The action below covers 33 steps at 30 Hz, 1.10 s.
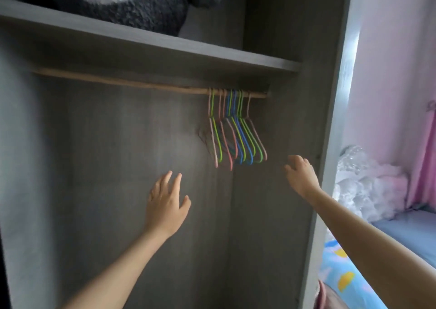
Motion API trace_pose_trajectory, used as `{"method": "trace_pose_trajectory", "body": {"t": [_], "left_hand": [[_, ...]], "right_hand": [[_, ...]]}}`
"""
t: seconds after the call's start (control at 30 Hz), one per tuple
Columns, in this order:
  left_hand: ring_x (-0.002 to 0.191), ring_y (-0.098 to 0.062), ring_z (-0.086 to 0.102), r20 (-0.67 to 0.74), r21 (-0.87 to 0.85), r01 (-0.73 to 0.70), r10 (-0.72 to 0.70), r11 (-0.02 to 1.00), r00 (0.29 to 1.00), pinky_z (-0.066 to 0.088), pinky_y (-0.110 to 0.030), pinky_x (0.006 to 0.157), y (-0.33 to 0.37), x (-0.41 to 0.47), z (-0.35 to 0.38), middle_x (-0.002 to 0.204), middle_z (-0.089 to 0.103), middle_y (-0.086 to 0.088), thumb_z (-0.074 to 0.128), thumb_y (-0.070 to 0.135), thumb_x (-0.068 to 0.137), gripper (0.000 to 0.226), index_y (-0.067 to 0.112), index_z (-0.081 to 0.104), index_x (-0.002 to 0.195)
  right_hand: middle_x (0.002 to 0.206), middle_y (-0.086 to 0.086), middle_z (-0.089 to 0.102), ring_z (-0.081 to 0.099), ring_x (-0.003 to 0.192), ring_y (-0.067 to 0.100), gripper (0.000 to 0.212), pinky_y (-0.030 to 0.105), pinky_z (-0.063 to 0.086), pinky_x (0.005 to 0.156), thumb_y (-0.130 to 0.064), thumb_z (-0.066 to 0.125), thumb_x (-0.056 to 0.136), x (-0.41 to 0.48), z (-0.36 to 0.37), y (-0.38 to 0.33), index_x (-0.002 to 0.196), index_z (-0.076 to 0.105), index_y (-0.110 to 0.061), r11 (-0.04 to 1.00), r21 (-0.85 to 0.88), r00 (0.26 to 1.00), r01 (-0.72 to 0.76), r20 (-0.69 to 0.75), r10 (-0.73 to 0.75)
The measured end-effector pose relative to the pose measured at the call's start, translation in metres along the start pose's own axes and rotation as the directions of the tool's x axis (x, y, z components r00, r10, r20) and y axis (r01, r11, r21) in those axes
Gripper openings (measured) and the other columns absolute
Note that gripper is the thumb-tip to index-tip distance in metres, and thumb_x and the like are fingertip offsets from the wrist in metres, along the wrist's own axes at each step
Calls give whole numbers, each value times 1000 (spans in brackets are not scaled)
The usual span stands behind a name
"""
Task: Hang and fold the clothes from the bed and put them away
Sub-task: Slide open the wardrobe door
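Note:
Several thin coloured hangers (237, 132) in pink, green and blue hang bunched at the right end of a wooden rail (118, 80) inside a grey wardrobe (106, 143). No clothes hang on them. My right hand (300, 174) reaches up just below and right of the hangers, fingers relaxed, holding nothing. My left hand (166, 205) is raised lower and to the left, fingers spread, empty. The bed (410, 235) with a blue sheet shows at the right edge.
A shelf (212, 56) above the rail carries a large dark and white plush toy (122, 0). The wardrobe's side panel (330, 143) stands between my right arm and the bed. White and pink fluffy fabric (368, 183) and a patterned blue cover (346, 275) lie on the bed.

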<state>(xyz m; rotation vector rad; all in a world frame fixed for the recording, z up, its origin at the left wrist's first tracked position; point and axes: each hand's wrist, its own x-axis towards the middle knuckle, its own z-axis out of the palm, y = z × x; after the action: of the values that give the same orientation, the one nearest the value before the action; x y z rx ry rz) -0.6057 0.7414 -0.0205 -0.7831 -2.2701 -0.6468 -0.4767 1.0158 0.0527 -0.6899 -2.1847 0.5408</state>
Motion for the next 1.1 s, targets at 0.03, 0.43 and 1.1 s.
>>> {"method": "trace_pose_trajectory", "body": {"t": [0.03, 0.43, 1.1], "left_hand": [[107, -44, 57, -1, -36, 18, -18, 999, 1000, 49, -54, 82, 13, 5, 8, 120, 59, -25, 35, 39, 76, 63, -2, 61, 117], [117, -44, 50, -10, -143, 191, -194, 971, 981, 41, -53, 93, 54, 42, 52, 127, 55, -24, 33, 44, 74, 72, -3, 56, 123], [126, -36, 39, -37, -123, 283, -289, 951, 957, 34, -46, 100, -10, 79, 33, 138, 45, -16, 36, 40, 80, 66, 3, 45, 134]], "right_hand": [[123, 20, 53, 49, 115, 37, 35, 37, 39, 93, -15, 45, 93, 8, -3, 8, 124, 52, 0, 995, 81, 998, -56, 18, 55], [69, 1, 49, 41, 56, 14, 25, 22, 31, 55, -21, 43, 96, 110, 22, 7, 71, 46, -15, 781, 492, 911, -385, 340, 235], [118, 6, 62, 55, 113, 26, 35, 33, 35, 92, -37, 51, 91, 97, 108, -138, 117, 58, -15, 720, -520, 888, 459, 282, -362]]}}
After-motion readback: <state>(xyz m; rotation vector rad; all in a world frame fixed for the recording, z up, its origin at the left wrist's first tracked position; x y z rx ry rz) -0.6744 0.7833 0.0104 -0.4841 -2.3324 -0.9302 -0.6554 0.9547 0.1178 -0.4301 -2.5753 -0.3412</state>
